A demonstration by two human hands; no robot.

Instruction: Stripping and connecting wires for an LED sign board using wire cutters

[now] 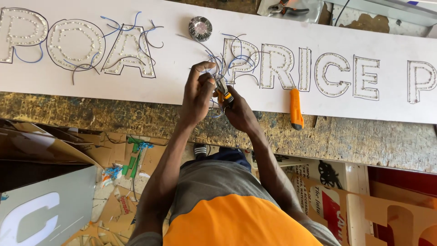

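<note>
Over the white sign board (191, 73), both hands are working close together: left hand (196, 93) pinching thin wires (217, 61) taut, right hand (239, 111) gripping orange-handled pliers (224, 93), best kept steady.

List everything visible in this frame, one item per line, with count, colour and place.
long sign board: one, white, with outlined letters filled with small lights, lying across the bench
thin wires: several, blue and grey, looping over the letters and at the hands
round metal tape roll: one, silvery, on the board above the hands
utility knife: one, orange, at the board's lower edge
wooden workbench: one, worn brown, under the board
pliers on a tray: one, dark, top edge
cardboard scraps: many, brown, on the floor
left hand: pinching wires
right hand: gripping small orange-handled pliers
</note>
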